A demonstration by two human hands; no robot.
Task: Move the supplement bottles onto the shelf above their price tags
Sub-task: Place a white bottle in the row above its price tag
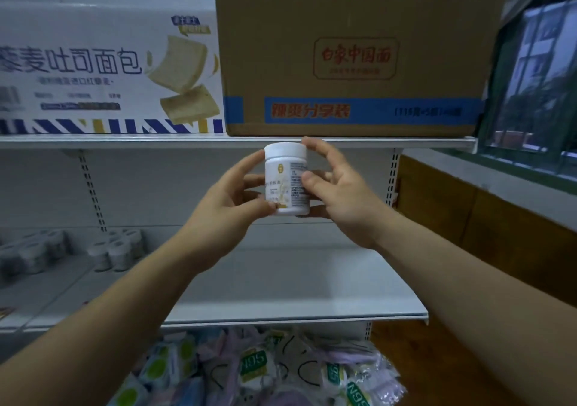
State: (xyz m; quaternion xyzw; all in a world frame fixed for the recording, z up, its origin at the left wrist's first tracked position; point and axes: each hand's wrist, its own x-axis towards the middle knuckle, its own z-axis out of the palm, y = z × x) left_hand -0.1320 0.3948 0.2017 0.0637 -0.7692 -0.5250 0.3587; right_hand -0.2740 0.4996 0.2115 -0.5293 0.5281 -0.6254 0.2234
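Observation:
A white supplement bottle (pixel 285 180) with a white cap and a printed label is held upright in the air, above the white middle shelf (pixel 281 293). My left hand (pixel 228 205) grips its left side with thumb and fingers. My right hand (pixel 334 187) holds its right side, thumb on the label and a fingertip at the cap. Several more white-capped bottles (pixel 115 252) stand in groups on the left part of the same shelf. No price tags are legible on the shelf edge.
On the top shelf (pixel 125 141) sit a white bread carton (pixel 109 71) and a brown cardboard box (pixel 352 52). Packs of N95 masks (pixel 265 368) fill the bin below. A wooden panel (pixel 484 218) and a window (pixel 543 71) lie to the right.

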